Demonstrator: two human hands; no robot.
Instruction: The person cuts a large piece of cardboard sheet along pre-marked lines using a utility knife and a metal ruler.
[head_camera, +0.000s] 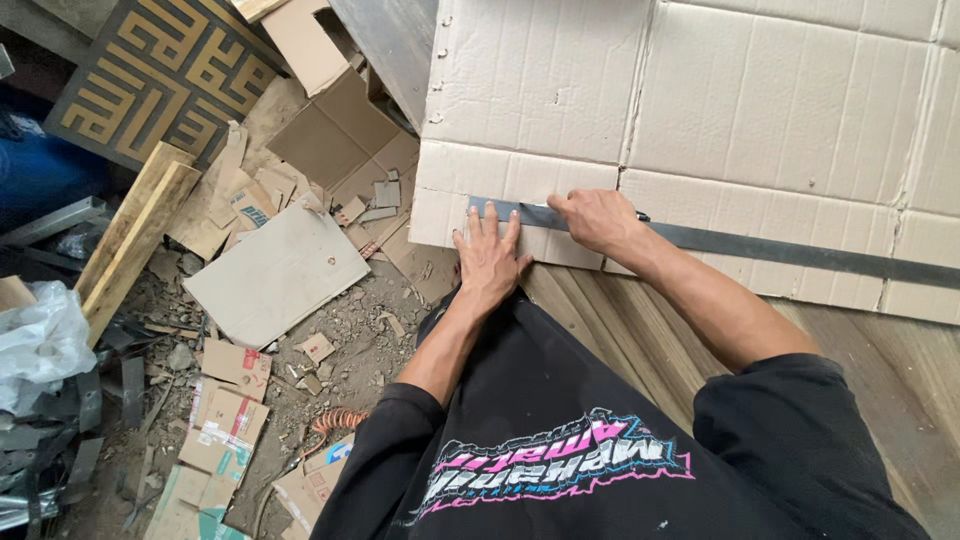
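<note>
Both hands work mid-frame: left hand (487, 258) fingers spread flat pinning metal straightedge (780, 250) firmly on cardboard sheet (760, 100); right hand (592, 217) clenched, contents hidden

Both hands: left hand (488, 258) flat pressing metal straightedge (760, 247) onto cardboard sheet (760, 120); right hand (592, 217) fisted.

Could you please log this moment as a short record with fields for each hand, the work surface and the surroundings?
Left hand: left hand flat, fingers spread, pressing the metal straightedge onto the cardboard sheet
Right hand: right hand closed on a small tool at the straightedge; tool mostly hidden
Work surface: cardboard lies on a wooden board
Surroundings: cardboard scraps, wooden planks and rubble on the ground at left
</note>
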